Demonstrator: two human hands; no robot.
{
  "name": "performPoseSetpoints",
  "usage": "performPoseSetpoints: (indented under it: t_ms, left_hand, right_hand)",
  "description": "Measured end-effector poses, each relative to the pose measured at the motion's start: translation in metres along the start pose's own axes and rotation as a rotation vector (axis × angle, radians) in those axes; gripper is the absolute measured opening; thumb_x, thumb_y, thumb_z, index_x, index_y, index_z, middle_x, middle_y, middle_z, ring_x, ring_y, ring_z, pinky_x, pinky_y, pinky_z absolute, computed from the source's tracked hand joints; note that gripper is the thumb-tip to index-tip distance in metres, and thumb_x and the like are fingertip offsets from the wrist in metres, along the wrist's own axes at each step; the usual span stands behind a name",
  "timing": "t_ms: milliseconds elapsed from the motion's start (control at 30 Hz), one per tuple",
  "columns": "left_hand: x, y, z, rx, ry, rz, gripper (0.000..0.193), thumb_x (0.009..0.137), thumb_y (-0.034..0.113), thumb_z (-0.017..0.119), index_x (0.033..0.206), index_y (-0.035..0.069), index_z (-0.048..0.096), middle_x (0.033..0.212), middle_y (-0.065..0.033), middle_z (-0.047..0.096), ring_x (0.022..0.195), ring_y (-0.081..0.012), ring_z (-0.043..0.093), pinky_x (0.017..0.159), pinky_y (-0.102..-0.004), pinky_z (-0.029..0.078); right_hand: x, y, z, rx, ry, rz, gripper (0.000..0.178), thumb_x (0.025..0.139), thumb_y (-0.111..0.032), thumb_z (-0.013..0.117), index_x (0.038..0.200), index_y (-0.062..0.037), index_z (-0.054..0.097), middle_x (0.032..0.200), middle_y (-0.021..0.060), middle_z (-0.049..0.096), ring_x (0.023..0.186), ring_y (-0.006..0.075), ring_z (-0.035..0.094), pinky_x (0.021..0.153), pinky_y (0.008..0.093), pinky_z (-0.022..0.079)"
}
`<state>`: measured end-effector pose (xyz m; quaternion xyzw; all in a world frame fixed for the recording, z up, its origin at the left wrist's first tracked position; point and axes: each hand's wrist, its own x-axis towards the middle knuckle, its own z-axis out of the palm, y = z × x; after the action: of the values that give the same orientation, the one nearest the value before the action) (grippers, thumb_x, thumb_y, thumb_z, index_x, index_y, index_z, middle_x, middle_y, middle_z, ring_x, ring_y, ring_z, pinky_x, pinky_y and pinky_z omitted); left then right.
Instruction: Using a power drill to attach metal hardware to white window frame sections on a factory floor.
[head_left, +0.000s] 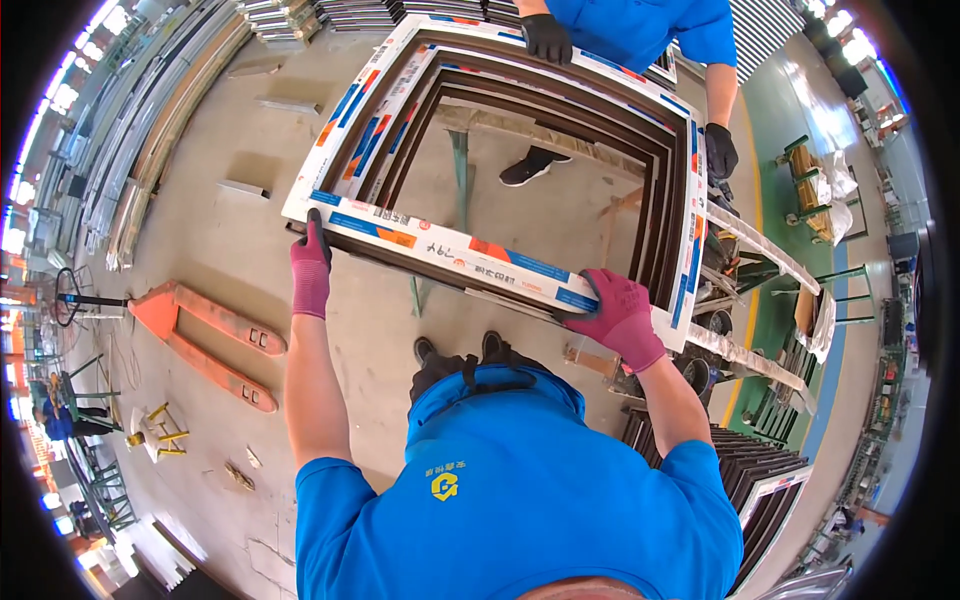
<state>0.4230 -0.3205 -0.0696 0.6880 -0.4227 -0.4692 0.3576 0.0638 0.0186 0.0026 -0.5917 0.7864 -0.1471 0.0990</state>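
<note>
Head view: left hand (312,262), clamped on white-faced frame (450,250) at its near-left corner; frame, between both hands; co-worker's gloved hand (547,38), on frame's far side; right hand (618,315), clamped toward frame's near-right corner; wide spacing presumably for balance.

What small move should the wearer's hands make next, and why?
Probably a slight, level adjustment of the top window frame, timed with the co-worker. The wearer's left hand and right hand grip its near side, while the co-worker's black-gloved hands are at its far and right sides, so a one-sided push might tilt it.
</note>
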Motion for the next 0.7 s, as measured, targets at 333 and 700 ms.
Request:
performPoseSetpoints:
  t_ms: [333,700]
  left_hand:
    - [0.005,-0.025,-0.081,-0.313,-0.124,0.019,0.053,0.097,0.048,0.063,0.059,0.020,0.039,0.055,0.0087,0.034,0.046,-0.0046,0.027,0.046,-0.0277,0.017]
    - [0.088,-0.256,-0.211,-0.267,0.062,-0.282,0.048,0.099,0.046,0.062,0.061,0.022,0.043,0.053,0.0089,0.034,0.042,-0.0052,0.029,0.042,-0.0285,0.019]
  right_hand:
    - [0.156,-0.147,0.039,0.010,-0.044,-0.086,0.071,0.069,-0.052,0.079,0.122,-0.0098,0.060,0.117,0.0148,0.066,0.108,0.0348,0.064,0.092,0.0445,0.049]
    - [0.451,-0.402,0.182,-0.183,-0.105,-0.269,0.066,0.077,-0.044,0.072,0.128,-0.0056,0.055,0.123,0.0178,0.064,0.114,0.0327,0.063,0.092,0.0463,0.051]
